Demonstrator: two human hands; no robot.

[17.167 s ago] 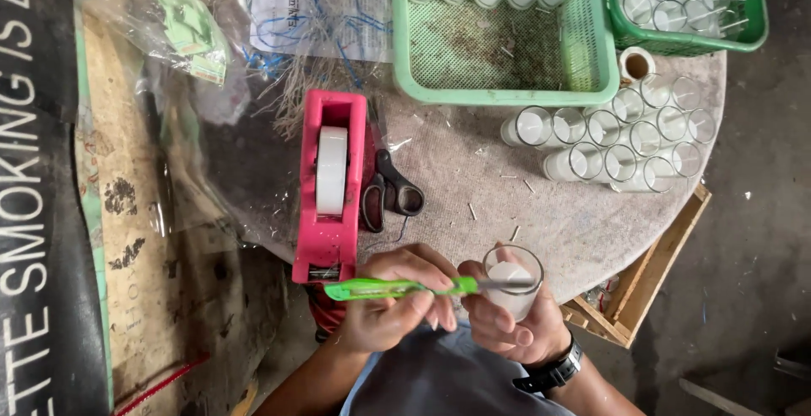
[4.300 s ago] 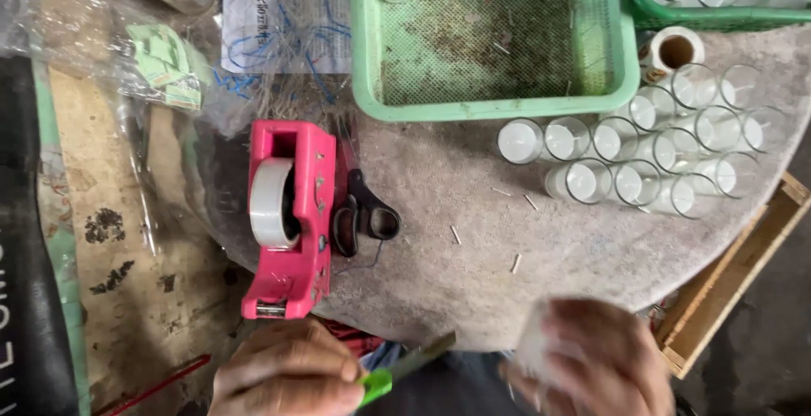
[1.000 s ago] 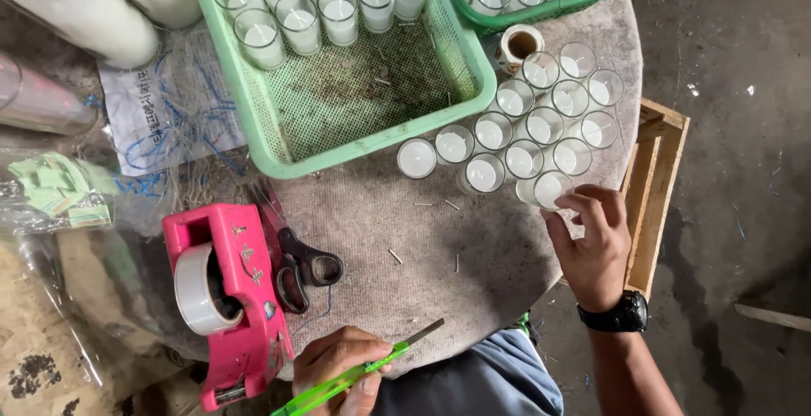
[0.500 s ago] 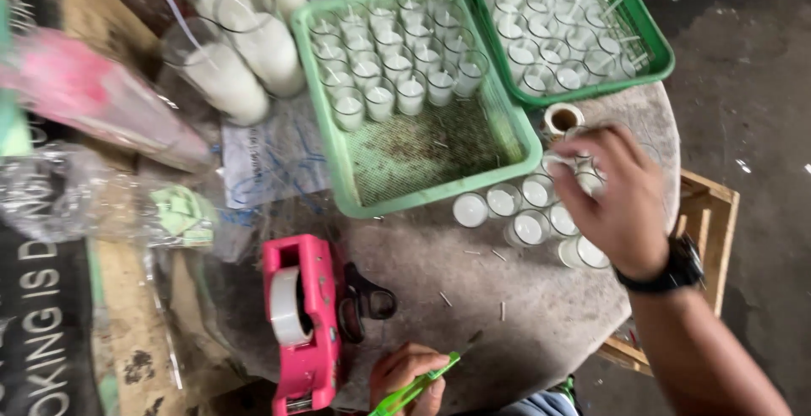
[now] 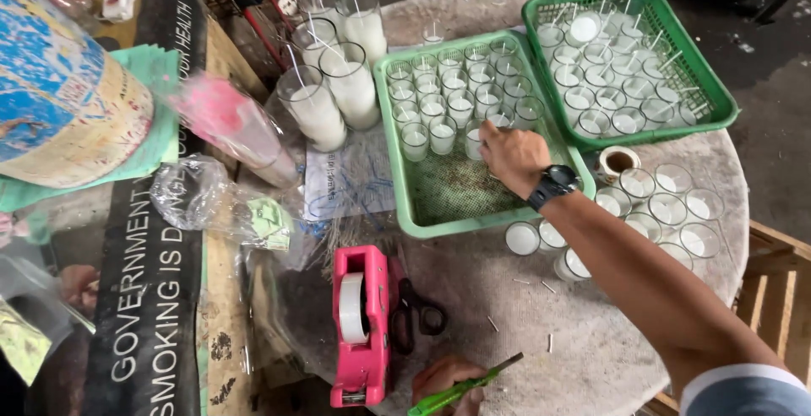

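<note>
The right hand reaches into the near green tray and touches a small clear candle glass with white wax, standing upright at the edge of the rows of like glasses that fill the tray's far half. The left hand grips a green-handled utility knife at the bench's near edge, blade tip angled up and to the right.

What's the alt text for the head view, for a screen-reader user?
The right hand reaches into a green tray among small glass candle cups. The left hand holds a green cutter near a pink tape dispenser and scissors on a round table.
</note>
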